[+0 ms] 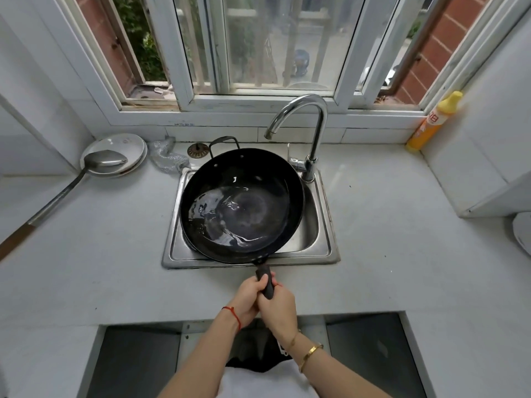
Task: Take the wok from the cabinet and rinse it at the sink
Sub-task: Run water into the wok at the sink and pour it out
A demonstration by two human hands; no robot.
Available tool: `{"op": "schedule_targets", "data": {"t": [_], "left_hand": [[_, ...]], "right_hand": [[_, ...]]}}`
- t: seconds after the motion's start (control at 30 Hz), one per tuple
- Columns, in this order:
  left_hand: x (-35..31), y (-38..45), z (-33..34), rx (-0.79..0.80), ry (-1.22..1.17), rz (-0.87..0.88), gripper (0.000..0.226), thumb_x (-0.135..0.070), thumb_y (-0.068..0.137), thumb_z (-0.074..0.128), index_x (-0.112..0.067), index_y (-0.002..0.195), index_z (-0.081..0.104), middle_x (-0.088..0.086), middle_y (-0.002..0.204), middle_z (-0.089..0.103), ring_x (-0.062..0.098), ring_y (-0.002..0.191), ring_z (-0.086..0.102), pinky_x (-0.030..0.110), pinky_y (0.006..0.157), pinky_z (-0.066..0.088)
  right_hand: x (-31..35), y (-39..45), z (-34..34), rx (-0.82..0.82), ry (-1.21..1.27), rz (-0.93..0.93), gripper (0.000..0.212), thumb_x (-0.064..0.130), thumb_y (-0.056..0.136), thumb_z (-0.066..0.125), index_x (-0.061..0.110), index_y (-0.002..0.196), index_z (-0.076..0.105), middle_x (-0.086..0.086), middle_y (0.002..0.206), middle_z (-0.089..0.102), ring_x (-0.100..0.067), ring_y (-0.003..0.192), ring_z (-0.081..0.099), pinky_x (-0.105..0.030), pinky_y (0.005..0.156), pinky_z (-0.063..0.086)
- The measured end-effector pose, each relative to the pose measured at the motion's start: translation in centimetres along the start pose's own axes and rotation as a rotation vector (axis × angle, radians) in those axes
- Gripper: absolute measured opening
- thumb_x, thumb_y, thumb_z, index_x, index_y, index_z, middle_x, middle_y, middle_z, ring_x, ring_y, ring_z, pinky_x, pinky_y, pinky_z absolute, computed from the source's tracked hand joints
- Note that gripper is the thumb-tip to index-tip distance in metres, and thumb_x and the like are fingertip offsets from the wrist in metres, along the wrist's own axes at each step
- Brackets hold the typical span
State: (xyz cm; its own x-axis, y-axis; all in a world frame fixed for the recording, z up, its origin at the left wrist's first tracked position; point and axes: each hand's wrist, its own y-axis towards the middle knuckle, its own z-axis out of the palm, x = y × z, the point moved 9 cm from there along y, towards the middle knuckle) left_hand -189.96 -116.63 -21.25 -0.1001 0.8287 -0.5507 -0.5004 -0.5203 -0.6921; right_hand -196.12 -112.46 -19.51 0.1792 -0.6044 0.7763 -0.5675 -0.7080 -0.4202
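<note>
Head view: a black wok [241,205] sits tilted over the steel sink [324,248] at the centre of the frame, its bowl filling most of the basin and a pool of water shining in its lower left. Both hands hold its dark handle [265,282], which sticks out over the sink's near rim toward the bottom of the frame. The left hand [248,297], a red cord at the wrist, has its fingers wrapped round the handle from the left; the right hand [278,307], a gold bangle on the wrist, is clenched on the handle's end just below it, the two hands touching.

A chrome tap [311,124] arches over the wok's far right edge from the sink's upper right corner, its spout hanging above the rim; no water stream can be made out. The wok's small loop handle [224,142] points toward the window [258,53] across the top of the frame.

On the grey worktop [402,225], upper left of the sink, a metal ladle [103,162] rests its bowl on stacked white plates [126,147], its long shaft running to the left edge. Between plates and sink lie a crumpled mesh scrubber [166,156] and a round drain strainer [196,150]. A yellow detergent bottle [431,124] leans in the corner at upper right.
</note>
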Motion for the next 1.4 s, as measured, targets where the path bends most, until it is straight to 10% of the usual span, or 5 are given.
{"op": "schedule_targets", "data": {"t": [0.27,0.53,1.1,1.4], "left_hand": [[-0.4,-0.8,-1.6,-0.096,0.139,0.027,0.023,-0.016,0.100,0.046,-0.003,0.116,0.058,0.006,0.083,0.057,0.020,0.064,0.052,0.026,0.046,0.039],[-0.3,-2.3,-1.7,-0.103,0.124,-0.118,0.029,-0.035,0.092,0.054,-0.018,0.068,0.052,0.001,0.059,0.050,0.012,0.033,0.037,0.015,0.034,0.028],[-8.0,-3.6,-0.9,-0.411,0.481,0.342,0.029,-0.040,0.085,0.062,-0.014,0.073,0.055,-0.005,0.046,0.046,0.010,0.032,0.040,0.022,0.035,0.035],[-10.6,-6.7,-0.2,-0.539,0.708,0.519,0.027,-0.032,0.084,0.061,-0.005,0.077,0.059,0.005,0.063,0.058,0.022,0.060,0.056,0.042,0.064,0.054]], "right_hand": [[-0.3,-0.2,1.5,0.166,0.145,0.120,0.012,0.020,0.086,0.059,0.020,0.073,0.061,0.003,0.045,0.054,-0.015,0.033,0.051,-0.023,0.035,0.040],[0.3,-2.0,3.7,0.384,0.439,0.400,0.022,0.009,0.092,0.050,0.015,0.074,0.040,0.004,0.039,0.033,-0.009,0.030,0.031,-0.016,0.035,0.027],[7.1,-3.2,4.1,0.701,1.007,0.530,0.069,0.041,0.102,0.040,0.020,0.038,0.051,0.009,0.029,0.029,-0.002,0.020,0.026,-0.013,0.023,0.019],[8.4,-4.9,4.4,0.819,1.094,0.557,0.071,0.043,0.102,0.037,0.018,0.036,0.041,0.007,0.027,0.031,-0.004,0.019,0.029,-0.014,0.022,0.022]]}}
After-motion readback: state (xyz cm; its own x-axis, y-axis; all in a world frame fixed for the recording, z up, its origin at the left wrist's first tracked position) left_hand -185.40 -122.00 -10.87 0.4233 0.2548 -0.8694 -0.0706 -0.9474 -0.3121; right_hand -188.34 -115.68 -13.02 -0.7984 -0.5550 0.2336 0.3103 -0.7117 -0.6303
